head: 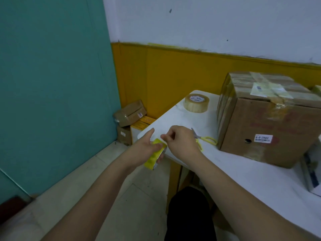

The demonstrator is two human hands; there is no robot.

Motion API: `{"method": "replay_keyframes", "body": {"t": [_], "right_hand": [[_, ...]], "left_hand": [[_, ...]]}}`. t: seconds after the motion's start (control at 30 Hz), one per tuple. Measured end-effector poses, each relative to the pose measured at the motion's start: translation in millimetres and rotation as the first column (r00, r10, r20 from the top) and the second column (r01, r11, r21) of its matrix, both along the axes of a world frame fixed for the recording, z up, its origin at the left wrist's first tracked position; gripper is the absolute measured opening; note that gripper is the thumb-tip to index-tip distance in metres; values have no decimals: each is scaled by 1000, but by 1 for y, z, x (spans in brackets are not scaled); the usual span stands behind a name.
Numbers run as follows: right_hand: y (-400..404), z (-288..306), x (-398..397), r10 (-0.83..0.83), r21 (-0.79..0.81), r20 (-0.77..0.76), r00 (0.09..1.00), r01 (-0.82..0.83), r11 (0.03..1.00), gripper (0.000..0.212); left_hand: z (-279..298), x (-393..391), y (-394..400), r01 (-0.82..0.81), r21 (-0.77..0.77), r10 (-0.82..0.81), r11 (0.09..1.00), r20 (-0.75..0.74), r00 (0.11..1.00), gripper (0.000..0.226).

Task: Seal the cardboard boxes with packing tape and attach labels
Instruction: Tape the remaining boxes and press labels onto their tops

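My left hand (147, 148) holds a small roll of yellow labels (154, 156) just off the near-left corner of the white table (243, 173). My right hand (180, 142) is right beside it, its thumb and forefinger pinched together at the roll's upper edge; what they pinch is too small to see. A large cardboard box (267, 129), wrapped in clear tape and carrying a label on top and a small barcode sticker on its front, stands on the table to the right. A roll of clear packing tape (196, 103) lies flat at the table's far corner.
Yellow-handled scissors (206, 139) lie on the table between my right hand and the big box. Several small boxes (132, 115) are stacked on the floor by the yellow wall panel. A white and blue object (312, 169) sits at the right edge.
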State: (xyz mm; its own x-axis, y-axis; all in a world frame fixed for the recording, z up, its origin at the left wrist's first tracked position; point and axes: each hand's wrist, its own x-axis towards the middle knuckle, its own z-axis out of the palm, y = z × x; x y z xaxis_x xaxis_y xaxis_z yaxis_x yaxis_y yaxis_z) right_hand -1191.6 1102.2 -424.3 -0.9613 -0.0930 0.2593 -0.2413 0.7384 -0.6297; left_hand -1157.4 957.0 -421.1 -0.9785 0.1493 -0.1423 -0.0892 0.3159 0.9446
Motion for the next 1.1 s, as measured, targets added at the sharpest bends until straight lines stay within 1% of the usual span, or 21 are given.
{"method": "replay_keyframes", "body": {"t": [0.1,0.2,0.23,0.3,0.37,0.43,0.6,0.67,0.7,0.73,0.8,0.83,0.9,0.97,1.1], "right_hand": [[-5,-17,-1,1,-25,26,1000,0,1000,29],[-2,-29,-10,-34,-31,-23,999,33,999,29],[0,-33,-15,-34,-19,-31,999,34,999,29],[2,-40,-23,-8,37,-15,1000,9,999,28],[0,-48,-29,23,108,15,1000,-24,994,27],[-1,-56,-31,38,145,8,999,-39,989,27],[0,-61,-34,36,177,-71,997,-23,984,26],[-3,-60,-31,67,258,-142,988,-28,966,26],[-4,-62,-30,90,295,-196,976,-29,955,27],[-3,-63,-29,88,279,-217,972,-25,960,27],[-2,-62,-27,25,211,-137,990,5,977,25],[-1,-63,-27,-24,214,-106,994,46,976,29],[0,-63,-30,-103,251,-102,989,125,960,41],[0,-63,-32,-119,231,-110,987,142,962,45],[-4,-64,-33,-128,247,-101,987,149,957,39]], "left_hand": [[-12,2,1,-30,-34,32,999,54,998,75],[-37,-5,4,-79,-22,79,997,36,996,83],[-44,-9,6,-106,-16,107,994,26,994,82],[-54,-14,9,-158,-34,157,987,-17,987,78],[-63,-15,12,-200,-101,191,975,-93,977,74],[-71,-13,16,-259,-135,241,956,-138,961,71],[-81,-19,24,-357,-140,336,924,-152,930,70],[-84,-26,23,-384,-180,362,905,-145,921,74],[-85,-28,24,-395,-211,371,894,-146,917,77],[-87,-29,25,-412,-234,385,880,-154,910,81],[-90,-34,25,-459,-290,429,840,-164,888,88],[-90,-36,25,-480,-342,454,807,-159,877,91],[-89,-41,25,-508,-440,509,740,-126,851,99],[-85,-43,27,-518,-486,542,704,-104,834,104],[-77,-52,30,-522,-530,538,668,-139,831,104]]}}
